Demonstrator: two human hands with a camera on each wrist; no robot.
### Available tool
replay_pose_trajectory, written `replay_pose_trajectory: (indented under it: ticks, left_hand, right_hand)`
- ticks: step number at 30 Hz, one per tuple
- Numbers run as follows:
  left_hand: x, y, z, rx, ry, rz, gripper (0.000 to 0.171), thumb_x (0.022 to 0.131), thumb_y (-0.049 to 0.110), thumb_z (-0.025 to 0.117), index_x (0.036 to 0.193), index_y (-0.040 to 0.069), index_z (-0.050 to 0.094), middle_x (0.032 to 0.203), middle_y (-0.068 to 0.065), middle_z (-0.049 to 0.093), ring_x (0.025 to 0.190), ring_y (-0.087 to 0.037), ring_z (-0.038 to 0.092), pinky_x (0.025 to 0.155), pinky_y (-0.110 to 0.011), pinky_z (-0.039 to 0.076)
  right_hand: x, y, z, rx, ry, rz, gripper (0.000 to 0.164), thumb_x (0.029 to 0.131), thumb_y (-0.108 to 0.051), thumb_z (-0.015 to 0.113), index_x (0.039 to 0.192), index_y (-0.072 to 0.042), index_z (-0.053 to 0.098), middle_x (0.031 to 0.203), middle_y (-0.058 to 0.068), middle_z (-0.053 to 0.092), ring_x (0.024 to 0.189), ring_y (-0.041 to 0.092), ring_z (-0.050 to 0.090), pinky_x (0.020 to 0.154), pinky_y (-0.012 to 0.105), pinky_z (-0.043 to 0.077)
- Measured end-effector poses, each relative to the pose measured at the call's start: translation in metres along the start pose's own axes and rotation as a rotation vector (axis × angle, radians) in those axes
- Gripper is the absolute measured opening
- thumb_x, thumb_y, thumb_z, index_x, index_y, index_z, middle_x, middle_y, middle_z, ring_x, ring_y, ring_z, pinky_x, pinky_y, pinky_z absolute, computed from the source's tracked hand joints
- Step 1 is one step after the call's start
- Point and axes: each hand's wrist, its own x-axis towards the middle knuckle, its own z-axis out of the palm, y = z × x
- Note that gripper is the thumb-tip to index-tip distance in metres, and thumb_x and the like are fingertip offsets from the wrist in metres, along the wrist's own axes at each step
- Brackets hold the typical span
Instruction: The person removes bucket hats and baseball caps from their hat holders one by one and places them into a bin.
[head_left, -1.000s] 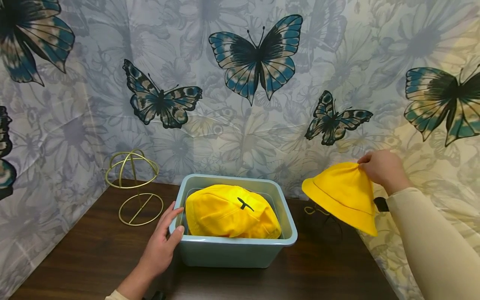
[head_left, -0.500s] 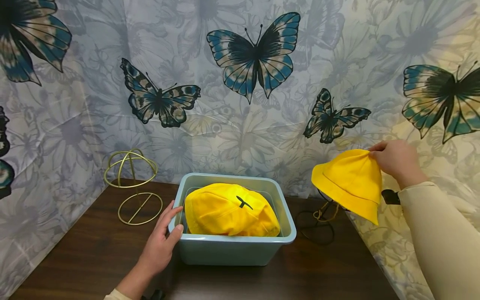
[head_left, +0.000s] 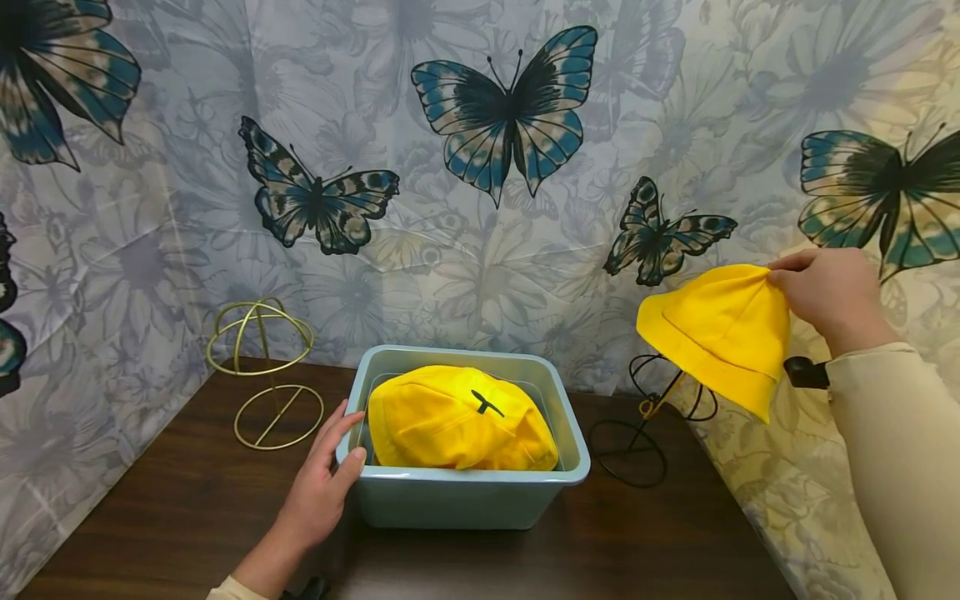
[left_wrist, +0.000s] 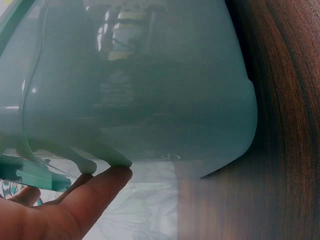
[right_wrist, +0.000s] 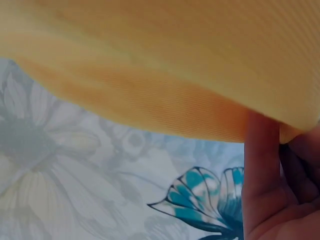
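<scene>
My right hand [head_left: 832,293] pinches the crown of a yellow brimmed hat [head_left: 723,329] and holds it in the air at the right, brim down and tilted. In the right wrist view, yellow cloth [right_wrist: 160,70] fills the upper part, with fingers against its edge. Below the hat, a black wire hat stand [head_left: 633,450] is partly hidden by it. A thin yellowish cord [head_left: 654,407] hangs beneath the brim. My left hand [head_left: 318,483], fingers extended, touches the left side of a pale blue-green plastic bin [head_left: 450,504]. Inside the bin lies another yellow hat [head_left: 457,421] with a small dark mark.
A gold wire hat stand [head_left: 270,375] stands at the back left of the dark wooden table [head_left: 172,492]. A butterfly-printed cloth [head_left: 480,275] hangs behind the table. The bin sits mid-table, between both stands.
My right hand has lifted the hat up and to the right, and more of the black wire stand shows below it. The left hand and the bin stay in place.
</scene>
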Motion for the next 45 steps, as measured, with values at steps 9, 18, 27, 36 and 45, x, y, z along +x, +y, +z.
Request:
replay_pose_trajectory:
  ticks: [9, 18, 27, 36, 45]
  left_hand:
    - [0.001, -0.001, -0.002, 0.014, 0.009, 0.021, 0.043, 0.104, 0.015, 0.052, 0.146, 0.007, 0.045, 0.162, -0.015, 0.017, 0.145, -0.042, 0.016, 0.105, -0.07, 0.021]
    - [0.0, -0.002, -0.002, 0.009, 0.011, 0.023, 0.042, 0.104, 0.015, 0.052, 0.145, 0.007, 0.045, 0.162, -0.013, 0.017, 0.146, -0.041, 0.016, 0.106, -0.07, 0.021]
    - [0.001, -0.004, 0.0, -0.012, -0.002, 0.031, 0.044, 0.105, 0.021, 0.052, 0.146, 0.006, 0.045, 0.163, -0.012, 0.016, 0.146, -0.04, 0.015, 0.106, -0.07, 0.021]
    - [0.002, -0.006, 0.001, -0.011, -0.011, 0.02, 0.044, 0.105, 0.021, 0.05, 0.146, 0.006, 0.044, 0.163, -0.012, 0.015, 0.146, -0.041, 0.014, 0.105, -0.07, 0.021]
    - [0.002, -0.008, -0.001, -0.008, -0.004, 0.017, 0.045, 0.106, 0.023, 0.05, 0.146, 0.005, 0.043, 0.163, -0.014, 0.014, 0.146, -0.041, 0.014, 0.105, -0.071, 0.021]
  right_hand:
    - [0.004, -0.009, -0.009, 0.073, 0.018, 0.078, 0.053, 0.105, -0.035, 0.047, 0.128, 0.012, 0.058, 0.128, 0.037, 0.048, 0.117, 0.053, 0.032, 0.068, 0.045, 0.047]
    - [0.02, -0.028, -0.004, 0.1, 0.023, 0.083, 0.051, 0.105, -0.033, 0.048, 0.13, 0.009, 0.059, 0.13, 0.035, 0.048, 0.117, 0.052, 0.035, 0.076, 0.049, 0.049]
    - [0.031, -0.043, 0.011, 0.12, 0.01, 0.058, 0.05, 0.106, -0.032, 0.045, 0.131, 0.009, 0.059, 0.132, 0.034, 0.048, 0.127, 0.053, 0.027, 0.099, 0.06, 0.037]
    - [0.037, -0.058, -0.002, 0.114, 0.049, 0.03, 0.051, 0.106, -0.033, 0.044, 0.133, 0.007, 0.058, 0.13, 0.032, 0.054, 0.117, 0.047, 0.045, 0.092, 0.054, 0.046]
    - [0.035, -0.081, -0.025, 0.215, 0.072, 0.071, 0.051, 0.105, -0.036, 0.047, 0.14, -0.001, 0.056, 0.14, 0.025, 0.05, 0.122, 0.038, 0.049, 0.092, 0.042, 0.051]
